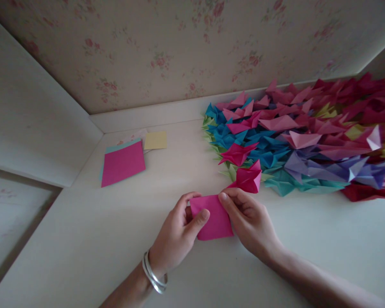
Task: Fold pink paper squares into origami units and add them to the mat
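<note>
A square of bright pink paper (214, 220) is held between my two hands, above the white tabletop. My left hand (179, 226) grips its left side, with the thumb lying on the front face and the fingers behind. At the top right corner, my right hand (252, 220) pinches the paper between thumb and fingers. Just beyond the paper lies a folded magenta origami piece (249, 177), and another magenta one (238, 154) sits a little farther back.
Many folded paper pieces (282, 124) in pink, blue, purple and green cover the right rear of the white table (83, 239). A stack of magenta and teal paper sheets (123, 164) lies at left, beside a small yellow sheet (155, 140). A flowered wall (167, 55) rises behind.
</note>
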`<state>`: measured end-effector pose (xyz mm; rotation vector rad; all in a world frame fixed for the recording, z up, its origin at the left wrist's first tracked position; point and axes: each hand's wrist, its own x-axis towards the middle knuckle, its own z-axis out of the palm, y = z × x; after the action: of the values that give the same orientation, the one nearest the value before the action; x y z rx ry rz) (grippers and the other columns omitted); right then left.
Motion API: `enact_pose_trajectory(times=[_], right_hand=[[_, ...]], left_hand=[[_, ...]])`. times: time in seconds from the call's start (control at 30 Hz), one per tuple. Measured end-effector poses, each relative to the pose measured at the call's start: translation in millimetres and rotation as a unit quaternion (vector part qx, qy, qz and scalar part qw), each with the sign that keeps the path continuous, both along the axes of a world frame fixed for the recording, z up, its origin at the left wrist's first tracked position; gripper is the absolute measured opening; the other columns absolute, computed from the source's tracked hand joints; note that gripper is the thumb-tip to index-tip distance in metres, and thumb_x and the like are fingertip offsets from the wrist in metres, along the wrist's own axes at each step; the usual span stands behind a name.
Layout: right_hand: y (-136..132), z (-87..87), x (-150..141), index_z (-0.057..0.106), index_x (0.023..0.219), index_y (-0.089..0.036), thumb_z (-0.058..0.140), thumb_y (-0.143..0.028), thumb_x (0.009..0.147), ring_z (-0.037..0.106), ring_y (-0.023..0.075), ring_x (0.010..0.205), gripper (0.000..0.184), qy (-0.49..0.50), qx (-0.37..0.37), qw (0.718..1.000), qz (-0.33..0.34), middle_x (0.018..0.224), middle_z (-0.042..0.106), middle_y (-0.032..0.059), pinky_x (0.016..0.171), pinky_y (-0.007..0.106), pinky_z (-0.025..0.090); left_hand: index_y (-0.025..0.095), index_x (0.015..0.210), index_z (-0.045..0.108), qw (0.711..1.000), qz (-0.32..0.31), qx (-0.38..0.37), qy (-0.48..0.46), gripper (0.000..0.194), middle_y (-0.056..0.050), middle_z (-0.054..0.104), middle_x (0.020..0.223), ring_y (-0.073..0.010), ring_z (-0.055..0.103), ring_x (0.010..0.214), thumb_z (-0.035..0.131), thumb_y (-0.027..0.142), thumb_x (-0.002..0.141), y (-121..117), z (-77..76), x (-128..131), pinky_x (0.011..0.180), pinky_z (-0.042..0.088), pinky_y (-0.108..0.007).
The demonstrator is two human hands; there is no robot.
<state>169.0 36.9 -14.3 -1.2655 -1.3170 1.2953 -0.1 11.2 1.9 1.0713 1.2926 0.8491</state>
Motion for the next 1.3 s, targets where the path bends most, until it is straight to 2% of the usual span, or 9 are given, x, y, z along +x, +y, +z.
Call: enact_pose_trajectory(times=[0.07, 0.2, 0.4, 0.5, 0.63, 0.77, 0.9, 1.13, 1.3], right_hand=[[0, 0.4, 0, 0.062, 0.082, -0.019, 0.058, -0.044, 0.094, 0.051, 0.0136, 0.058, 0.028, 0.013, -0.007, 1.000, 0.005, 0.069, 0.059, 0.0012, 0.047, 0.021, 0.039], [1, 0.9, 1, 0.061, 0.081, -0.019, 0.059, -0.045, 0.093, 0.052, 0.0140, 0.056, 0.029, 0.018, -0.006, 1.000, -0.001, 0.068, 0.059, 0.0011, 0.046, 0.022, 0.039], [3, 2.1, 2, 0.061, 0.080, -0.019, 0.059, -0.043, 0.093, 0.051, 0.0140, 0.059, 0.028, 0.006, 0.012, 1.000, -0.011, 0.067, 0.059, 0.0008, 0.049, 0.022, 0.040], [4, 2.8, 1, 0.061, 0.078, -0.018, 0.061, -0.044, 0.092, 0.051, 0.0136, 0.058, 0.029, 0.004, 0.014, 1.000, -0.006, 0.065, 0.057, 0.0003, 0.048, 0.022, 0.039], [1, 1.8, -1, 0.063, 0.080, -0.018, 0.059, -0.046, 0.092, 0.056, 0.0157, 0.062, 0.031, 0.009, -0.014, 0.999, 0.042, 0.069, 0.059, 0.0019, 0.054, 0.024, 0.047], [-3, 1.9, 0, 0.064, 0.081, -0.019, 0.054, -0.044, 0.096, 0.059, 0.0166, 0.064, 0.030, -0.036, -0.003, 0.996, 0.080, 0.069, 0.062, 0.0024, 0.057, 0.025, 0.048], [-4, 5.0, 2, 0.063, 0.080, -0.019, 0.052, -0.041, 0.097, 0.057, 0.0160, 0.062, 0.030, -0.062, 0.011, 0.994, 0.094, 0.067, 0.061, 0.0018, 0.055, 0.025, 0.045], [-4, 7.8, 4, 0.063, 0.080, -0.019, 0.051, -0.039, 0.096, 0.054, 0.0151, 0.062, 0.029, -0.079, 0.019, 0.989, 0.120, 0.068, 0.060, 0.0010, 0.055, 0.025, 0.041], [-4, 8.9, 3, 0.067, 0.087, -0.018, 0.054, -0.039, 0.096, 0.053, 0.0141, 0.063, 0.026, -0.073, 0.018, 0.986, 0.149, 0.070, 0.062, 0.0009, 0.054, 0.024, 0.040]], left_hand=[[0.017, 0.116, 0.054, 0.999, -0.013, -0.023, -0.019, 0.041, -0.003, 0.069, 0.081, -0.0171, 0.068, 0.067, 0.059, 0.050, 0.091, 0, -0.2, 2, 0.060, 0.055, -0.026], [0.014, 0.107, 0.060, 0.999, -0.039, -0.034, -0.005, 0.039, -0.002, 0.067, 0.066, -0.0150, 0.066, 0.054, 0.052, 0.051, 0.095, 1, 2.4, 4, 0.054, 0.054, -0.024], [0.019, 0.095, 0.061, 0.996, -0.038, -0.007, 0.074, 0.041, 0.001, 0.062, 0.053, -0.0154, 0.062, 0.049, 0.039, 0.053, 0.099, -1, 8.2, 3, 0.050, 0.047, -0.023], [0.021, 0.087, 0.057, 0.989, -0.009, 0.021, 0.145, 0.039, 0.003, 0.059, 0.057, -0.0147, 0.061, 0.051, 0.039, 0.053, 0.099, -3, 9.3, 3, 0.051, 0.045, -0.022], [0.023, 0.083, 0.052, 0.974, 0.060, 0.085, 0.201, 0.031, 0.004, 0.053, 0.063, -0.0136, 0.056, 0.056, 0.041, 0.046, 0.100, -2, 9.3, 2, 0.053, 0.041, -0.022], [0.023, 0.090, 0.056, 0.959, 0.106, 0.121, 0.232, 0.023, 0.003, 0.058, 0.066, -0.0143, 0.053, 0.058, 0.044, 0.040, 0.100, 1, 9.6, -2, 0.056, 0.038, -0.024], [0.023, 0.099, 0.056, 0.962, 0.091, 0.113, 0.229, 0.020, 0.004, 0.059, 0.065, -0.0150, 0.055, 0.057, 0.047, 0.041, 0.099, 1, 9.0, -4, 0.054, 0.038, -0.024], [0.022, 0.087, 0.057, 0.956, 0.081, 0.149, 0.240, 0.025, 0.005, 0.049, 0.060, -0.0135, 0.046, 0.053, 0.044, 0.039, 0.100, -1, 9.2, -4, 0.053, 0.035, -0.023], [0.022, 0.088, 0.059, 0.963, 0.034, 0.140, 0.226, 0.023, 0.006, 0.045, 0.056, -0.0126, 0.043, 0.049, 0.046, 0.037, 0.099, -4, 9.7, -2, 0.049, 0.030, -0.023]])
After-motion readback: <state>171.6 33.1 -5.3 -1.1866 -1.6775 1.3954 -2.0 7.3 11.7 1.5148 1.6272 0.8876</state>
